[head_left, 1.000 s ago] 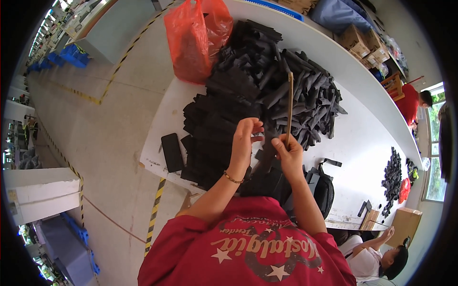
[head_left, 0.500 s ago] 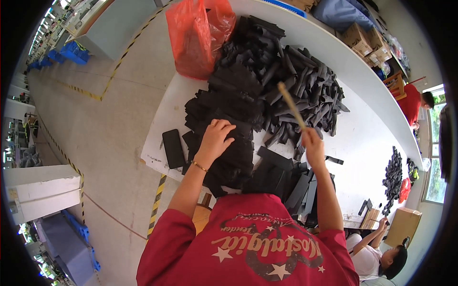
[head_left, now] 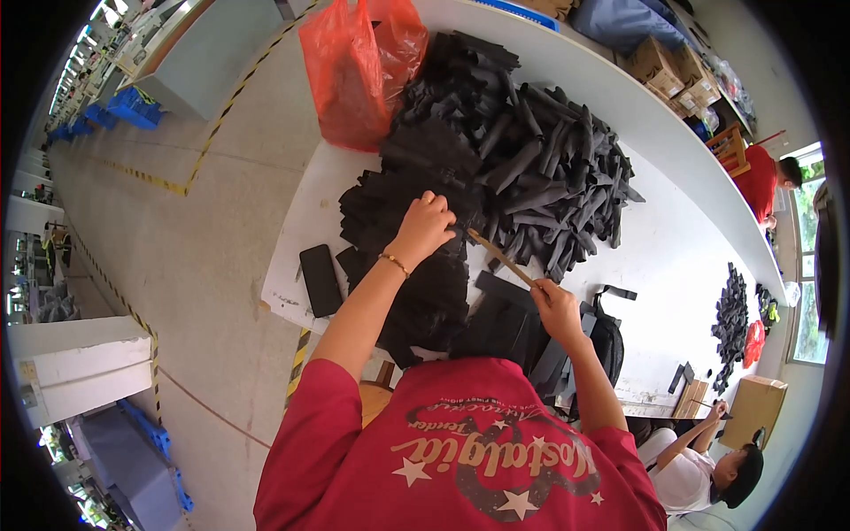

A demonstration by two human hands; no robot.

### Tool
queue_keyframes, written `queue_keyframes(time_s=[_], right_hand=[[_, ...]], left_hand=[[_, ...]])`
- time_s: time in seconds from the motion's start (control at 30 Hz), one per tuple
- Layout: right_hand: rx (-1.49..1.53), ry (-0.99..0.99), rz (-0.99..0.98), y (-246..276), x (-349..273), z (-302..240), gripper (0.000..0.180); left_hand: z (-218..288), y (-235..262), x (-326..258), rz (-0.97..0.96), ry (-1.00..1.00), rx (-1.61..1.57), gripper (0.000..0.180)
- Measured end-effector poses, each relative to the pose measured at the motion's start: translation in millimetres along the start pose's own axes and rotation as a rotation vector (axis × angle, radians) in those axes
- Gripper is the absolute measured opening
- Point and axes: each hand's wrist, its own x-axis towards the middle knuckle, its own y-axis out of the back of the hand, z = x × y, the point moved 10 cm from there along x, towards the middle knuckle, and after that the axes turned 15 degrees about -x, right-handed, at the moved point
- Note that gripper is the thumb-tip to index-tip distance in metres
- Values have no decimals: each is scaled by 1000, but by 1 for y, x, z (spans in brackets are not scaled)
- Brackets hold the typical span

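A thin brown stick is gripped in the right hand, and its far tip is held just beside the left hand. The left hand is placed over a layered stack of black pieces on the table, its fingers curled; whether a piece is pinched there cannot be told. The stack is flanked by a phone and a heap of curled black strips.

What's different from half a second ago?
The right grip moved left and lower in the picture, still holding the stick. The stick's tip swung left and down, beside the left grip. The left grip moved up and a little right over the black pieces. The red bag and black phone stayed put.
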Motion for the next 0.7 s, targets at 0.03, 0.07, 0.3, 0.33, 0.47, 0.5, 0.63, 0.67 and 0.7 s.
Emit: queue_keyframes(time_s=[0.03,0.07,0.3,0.33,0.47,0.5,0.63,0.67,0.7], right_hand=[[-3,-6,9,0,-1,3,19],[-6,26,37,2,-3,3,18],[-11,89,70,24,-7,-3,15],[-9,92,69,24,-5,-2,15],[-19,165,84,26,-1,-10,14],[-22,175,85,26,0,-12,14],[-74,182,89,36,0,-21,14],[-62,182,101,41,-1,-20,13],[-50,183,113,46,-2,-19,13]], left_hand=[[-5,-14,2,-103,37,12,8],[-6,-17,3,-103,26,10,8],[6,14,-1,55,-8,-211,4],[9,17,0,54,-15,-235,4],[15,24,-1,50,-25,-266,4],[17,24,-1,52,-25,-265,4],[21,25,-3,76,-28,-254,4],[19,28,-3,100,-18,-257,3],[18,29,-3,102,-18,-257,3]])
